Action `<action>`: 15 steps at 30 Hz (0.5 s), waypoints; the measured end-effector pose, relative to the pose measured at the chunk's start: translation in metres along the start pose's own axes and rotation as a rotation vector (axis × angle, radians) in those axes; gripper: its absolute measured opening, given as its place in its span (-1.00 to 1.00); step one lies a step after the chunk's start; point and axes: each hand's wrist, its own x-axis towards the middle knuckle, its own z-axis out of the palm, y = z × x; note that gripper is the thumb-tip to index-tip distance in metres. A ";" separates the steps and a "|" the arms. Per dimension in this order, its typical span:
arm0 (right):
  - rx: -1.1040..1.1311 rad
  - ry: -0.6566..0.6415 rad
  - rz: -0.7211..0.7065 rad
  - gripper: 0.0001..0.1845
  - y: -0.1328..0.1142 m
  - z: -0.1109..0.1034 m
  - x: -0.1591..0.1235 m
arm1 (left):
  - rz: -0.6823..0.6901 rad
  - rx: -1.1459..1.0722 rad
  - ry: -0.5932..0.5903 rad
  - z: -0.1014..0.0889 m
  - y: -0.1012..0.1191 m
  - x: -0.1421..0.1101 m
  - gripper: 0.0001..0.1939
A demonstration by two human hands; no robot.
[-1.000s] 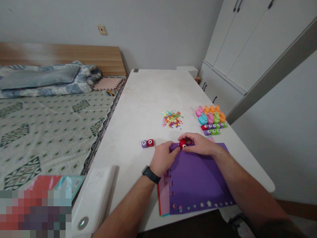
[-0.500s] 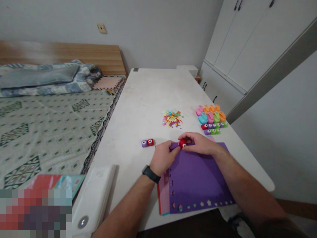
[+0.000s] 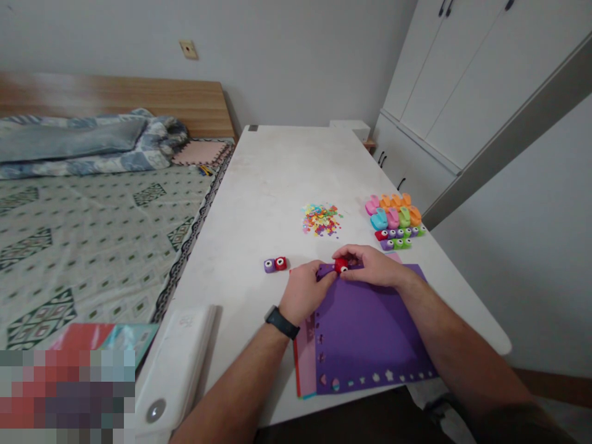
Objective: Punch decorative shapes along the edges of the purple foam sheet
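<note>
Grasping the red punch point(image 3: 341, 266) at the far edge of the purple sheet point(image 3: 370, 333) with the right hand point(image 3: 374, 266). Holding the sheet's far left corner with the left hand point(image 3: 305, 290).

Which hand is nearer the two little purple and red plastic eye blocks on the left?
Left. The left hand is just right of the blocks; the right hand is farther right.

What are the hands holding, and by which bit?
The right hand holds the red punch by its sides. The left hand touches the purple sheet near its far left corner; pinching or pressing, I cannot tell.
</note>
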 end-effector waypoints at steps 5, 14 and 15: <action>0.000 -0.003 0.008 -0.54 -0.002 -0.001 0.000 | 0.002 0.009 0.001 0.000 0.000 0.001 -0.72; 0.015 -0.023 0.011 -0.53 -0.003 -0.002 0.000 | 0.004 0.008 -0.023 -0.003 0.002 -0.001 -0.73; 0.020 -0.026 0.011 -0.53 -0.003 -0.002 -0.001 | -0.002 0.010 -0.025 -0.004 0.003 -0.001 -0.74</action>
